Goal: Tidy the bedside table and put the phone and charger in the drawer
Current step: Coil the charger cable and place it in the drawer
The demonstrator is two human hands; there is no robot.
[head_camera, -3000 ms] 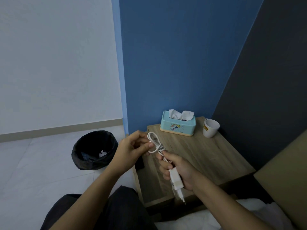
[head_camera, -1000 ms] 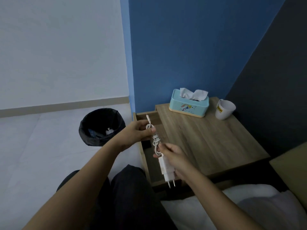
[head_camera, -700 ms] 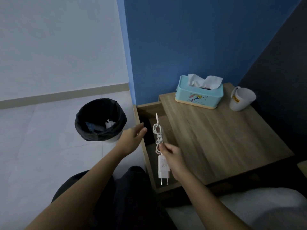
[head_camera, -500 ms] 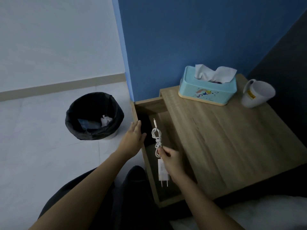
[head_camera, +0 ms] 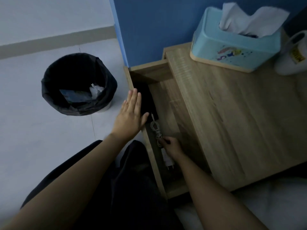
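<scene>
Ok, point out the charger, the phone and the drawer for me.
charger (head_camera: 167, 159): head view, on the white plug body below the right hand.
phone (head_camera: 147, 100): head view, on its dark face in the drawer.
drawer (head_camera: 171, 103): head view, on the bare wooden floor inside.

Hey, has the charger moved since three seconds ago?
Yes. The charger, then held above the bedside table, is now down inside the open drawer, beside the phone, with the right hand on it.

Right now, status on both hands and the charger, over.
Right hand shut on charger, low inside the open drawer. Left hand open, flat at the drawer's front edge. Phone already in the drawer. Nothing blocking.
</scene>
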